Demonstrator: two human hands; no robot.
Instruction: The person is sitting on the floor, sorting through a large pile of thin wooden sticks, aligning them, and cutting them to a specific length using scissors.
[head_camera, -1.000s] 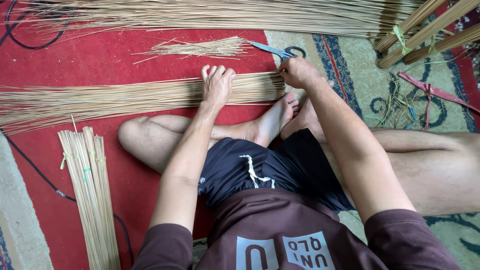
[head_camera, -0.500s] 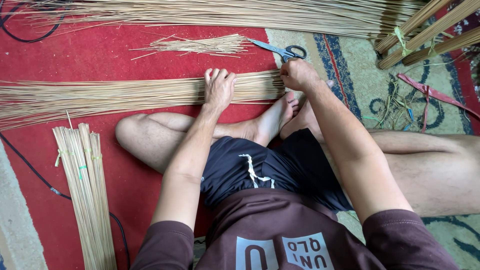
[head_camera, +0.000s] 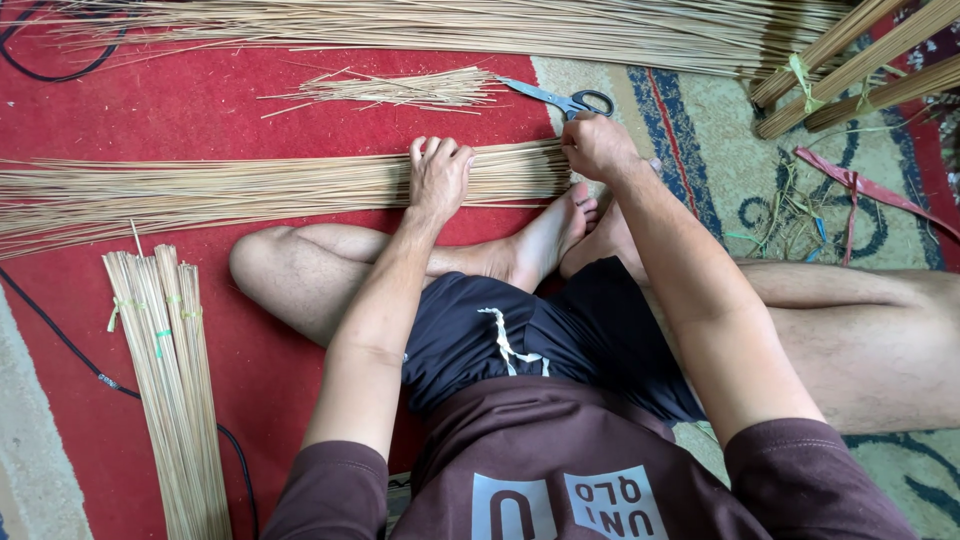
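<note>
A long bundle of thin pale sticks (head_camera: 220, 190) lies across the red mat in front of my crossed legs. My left hand (head_camera: 438, 175) presses flat on the bundle, fingers spread over it. My right hand (head_camera: 597, 148) is closed around the bundle's right end, near my feet. Blue-handled scissors (head_camera: 560, 98) lie on the floor just beyond my right hand, untouched.
A small heap of short cut stick ends (head_camera: 400, 90) lies past the bundle. A tied flat sheaf of sticks (head_camera: 165, 380) sits at my left. More long sticks (head_camera: 450, 25) span the far edge; thick tied bundles (head_camera: 860, 60) at top right. A black cable (head_camera: 60, 340) crosses the left floor.
My right hand came down from beside the scissors onto the bundle's right end. My left hand stayed pressed on the sticks.
</note>
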